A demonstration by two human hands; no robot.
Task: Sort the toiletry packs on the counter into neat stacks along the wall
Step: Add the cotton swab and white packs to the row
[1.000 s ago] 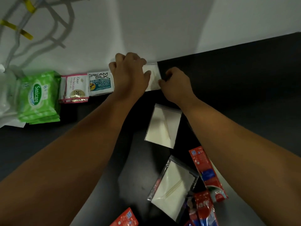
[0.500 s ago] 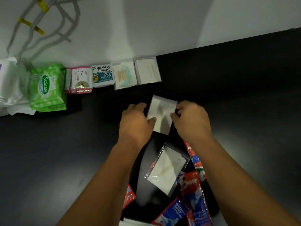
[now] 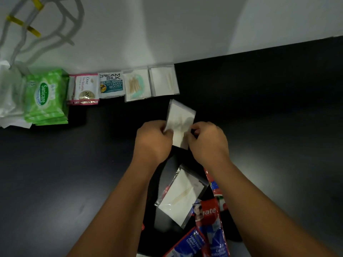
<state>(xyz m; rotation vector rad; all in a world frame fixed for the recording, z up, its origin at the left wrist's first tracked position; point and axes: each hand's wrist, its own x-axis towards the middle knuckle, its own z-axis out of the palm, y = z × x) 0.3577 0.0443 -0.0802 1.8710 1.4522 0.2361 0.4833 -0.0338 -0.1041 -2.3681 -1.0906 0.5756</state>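
Both hands meet over the middle of the dark desk (image 3: pixel 55 182) and hold one clear packet (image 3: pixel 180 123) with white paper inside. The left hand (image 3: pixel 153 140) pinches the packet's left edge, its fingers closed on it, and the right hand (image 3: pixel 207 141) pinches the right edge the same way. The packet stands tilted, its upper end pointing toward the wall (image 3: pixel 167 30).

Along the foot of the wall runs a row of packs, each just beside the next. From the left: a stack of green wipes packs (image 3: pixel 45 97), a small stack of pink-edged sachets (image 3: pixel 84 89), a white and teal shampoo sachet (image 3: pixel 111 84), a clear packet of cotton buds (image 3: pixel 136 85), and a clear packet with toothpicks (image 3: pixel 164 80) at the right end. To the left of the wipes lies crumpled white plastic (image 3: pixel 7 97).

Near the forearms, toward the bottom of the view, another clear packet (image 3: pixel 181 199) with white paper and thin sticks lies at an angle on the desk. It partly overlaps a loose heap of red and blue toothpaste sachets (image 3: pixel 208 215), which spreads down to the lower edge.
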